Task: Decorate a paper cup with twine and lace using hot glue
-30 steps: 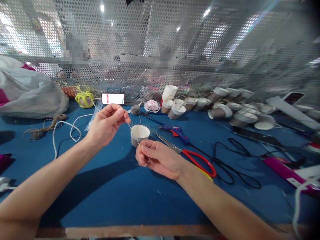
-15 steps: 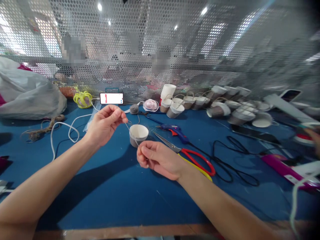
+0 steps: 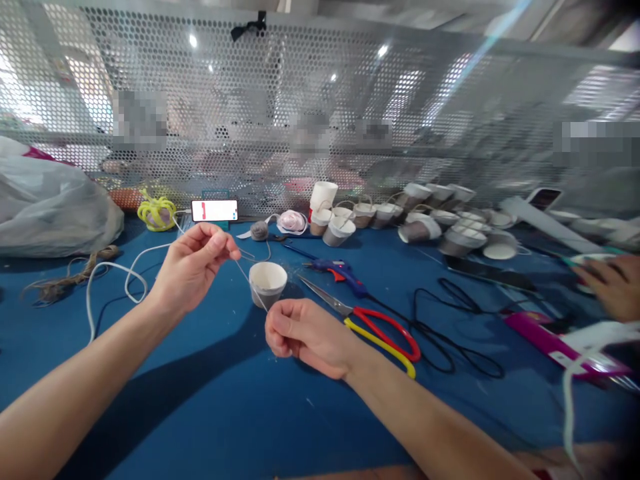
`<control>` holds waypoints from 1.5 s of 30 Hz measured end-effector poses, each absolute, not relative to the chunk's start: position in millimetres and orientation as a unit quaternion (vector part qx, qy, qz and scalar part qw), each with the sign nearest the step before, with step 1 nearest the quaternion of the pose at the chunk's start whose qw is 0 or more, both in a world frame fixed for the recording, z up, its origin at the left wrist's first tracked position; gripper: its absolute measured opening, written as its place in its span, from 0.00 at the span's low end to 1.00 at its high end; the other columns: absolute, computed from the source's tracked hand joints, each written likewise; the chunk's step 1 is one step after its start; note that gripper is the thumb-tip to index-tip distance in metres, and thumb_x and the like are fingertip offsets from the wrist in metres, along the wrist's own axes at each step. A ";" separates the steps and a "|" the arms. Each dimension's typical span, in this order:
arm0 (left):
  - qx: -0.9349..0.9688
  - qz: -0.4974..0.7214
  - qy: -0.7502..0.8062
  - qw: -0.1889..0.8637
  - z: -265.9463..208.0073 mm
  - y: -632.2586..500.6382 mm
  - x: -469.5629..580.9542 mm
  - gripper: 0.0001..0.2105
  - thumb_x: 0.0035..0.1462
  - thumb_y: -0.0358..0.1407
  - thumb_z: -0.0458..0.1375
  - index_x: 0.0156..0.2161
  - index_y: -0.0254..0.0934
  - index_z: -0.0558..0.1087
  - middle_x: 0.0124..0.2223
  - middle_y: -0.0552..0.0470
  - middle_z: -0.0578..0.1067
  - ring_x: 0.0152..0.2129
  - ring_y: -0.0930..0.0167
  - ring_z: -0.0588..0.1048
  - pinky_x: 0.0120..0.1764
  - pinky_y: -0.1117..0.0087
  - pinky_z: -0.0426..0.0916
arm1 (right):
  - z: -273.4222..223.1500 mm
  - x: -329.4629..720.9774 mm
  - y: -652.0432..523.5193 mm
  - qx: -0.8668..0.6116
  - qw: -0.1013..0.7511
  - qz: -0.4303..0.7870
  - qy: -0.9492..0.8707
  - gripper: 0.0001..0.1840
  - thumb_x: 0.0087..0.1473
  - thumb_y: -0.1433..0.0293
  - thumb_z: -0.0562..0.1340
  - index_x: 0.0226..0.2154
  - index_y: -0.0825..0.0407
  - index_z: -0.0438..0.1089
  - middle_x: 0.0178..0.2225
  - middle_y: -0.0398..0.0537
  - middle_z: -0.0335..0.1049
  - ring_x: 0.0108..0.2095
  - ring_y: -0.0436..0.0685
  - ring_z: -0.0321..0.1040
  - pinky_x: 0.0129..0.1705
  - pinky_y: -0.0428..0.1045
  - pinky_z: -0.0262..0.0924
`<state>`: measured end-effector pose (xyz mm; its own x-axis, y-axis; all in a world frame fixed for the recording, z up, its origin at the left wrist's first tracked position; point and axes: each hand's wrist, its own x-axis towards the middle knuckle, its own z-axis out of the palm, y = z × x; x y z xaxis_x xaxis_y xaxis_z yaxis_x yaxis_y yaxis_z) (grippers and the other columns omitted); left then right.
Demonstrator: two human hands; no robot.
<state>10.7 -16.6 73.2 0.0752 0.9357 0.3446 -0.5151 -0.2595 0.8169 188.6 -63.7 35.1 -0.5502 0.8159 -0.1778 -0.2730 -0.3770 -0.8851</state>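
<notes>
Between my two hands runs a thin grey string [image 3: 251, 285], stretched at a slant. My left hand [image 3: 197, 263] pinches its upper end, and my right hand [image 3: 303, 333] grips the lower part with closed fingers. Just behind the string stands a small paper cup [image 3: 269, 283], white inside with a grey wrapped outside, upright on the blue table [image 3: 210, 413]. A grey ball of yarn [image 3: 259, 231] lies farther back. Scissors [image 3: 360, 320] with red and yellow handles rest open beside my right hand, next to a blue glue gun [image 3: 337, 270].
Several wrapped cups with handles [image 3: 465, 237] crowd the back right. A lit phone [image 3: 215, 211] and a yellow yarn bundle [image 3: 157, 212] stand at the back left, near a plastic bag [image 3: 55, 207]. Black cable [image 3: 450, 333] loops at right, near another person's hand [image 3: 613, 287].
My hands have drawn slightly farther apart, so more of the string shows between them. The whole view has tilted up a little. On the right, more of the other person's hand has come into view.
</notes>
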 end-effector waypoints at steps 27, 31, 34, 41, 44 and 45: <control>0.468 0.650 0.243 0.547 65.3 -1.3 2.8 0.07 0.50 0.28 0.60 0.25 0.33 0.67 0.22 0.56 0.73 0.21 0.78 0.73 0.30 0.78 0.68 | 32.2 187.1 -62.2 -0.378 0.377 0.692 -0.486 0.16 0.38 0.59 0.69 0.23 0.56 0.74 0.20 0.42 0.70 0.20 0.44 0.63 0.23 0.44 0.52; 0.463 0.648 0.256 0.548 64.7 -1.5 4.7 0.06 0.49 0.28 0.60 0.24 0.33 0.67 0.22 0.56 0.72 0.20 0.78 0.72 0.30 0.78 0.68 | 31.8 185.9 -64.2 -0.386 0.377 0.682 -0.495 0.16 0.38 0.59 0.69 0.23 0.56 0.74 0.20 0.42 0.71 0.20 0.45 0.63 0.23 0.44 0.53; 0.457 0.649 0.263 0.549 65.4 -1.3 5.2 0.07 0.50 0.27 0.60 0.24 0.33 0.67 0.22 0.55 0.72 0.20 0.78 0.72 0.29 0.78 0.68 | 31.2 186.2 -64.1 -0.384 0.380 0.694 -0.476 0.15 0.39 0.60 0.69 0.22 0.56 0.74 0.19 0.42 0.70 0.20 0.45 0.63 0.23 0.44 0.53; 0.462 0.650 0.251 0.548 67.6 -2.6 5.1 0.08 0.52 0.26 0.58 0.24 0.34 0.66 0.22 0.55 0.71 0.20 0.78 0.71 0.29 0.77 0.67 | 31.2 188.9 -60.0 -0.340 0.349 0.792 -0.368 0.15 0.35 0.62 0.71 0.21 0.58 0.74 0.17 0.41 0.69 0.18 0.43 0.63 0.23 0.42 0.52; 0.460 0.645 0.245 0.559 68.4 -3.5 5.9 0.08 0.52 0.25 0.57 0.24 0.33 0.66 0.21 0.55 0.71 0.20 0.78 0.71 0.28 0.78 0.67 | 31.0 188.7 -60.1 -0.334 0.337 0.806 -0.354 0.14 0.35 0.63 0.72 0.20 0.58 0.73 0.17 0.41 0.69 0.18 0.43 0.63 0.22 0.41 0.52; 0.460 0.645 0.241 0.560 68.5 -3.6 6.1 0.08 0.52 0.25 0.57 0.24 0.33 0.66 0.21 0.55 0.71 0.20 0.78 0.71 0.28 0.78 0.67 | 30.7 188.6 -60.3 -0.333 0.335 0.808 -0.351 0.14 0.35 0.64 0.72 0.20 0.58 0.73 0.17 0.41 0.69 0.18 0.43 0.62 0.22 0.41 0.52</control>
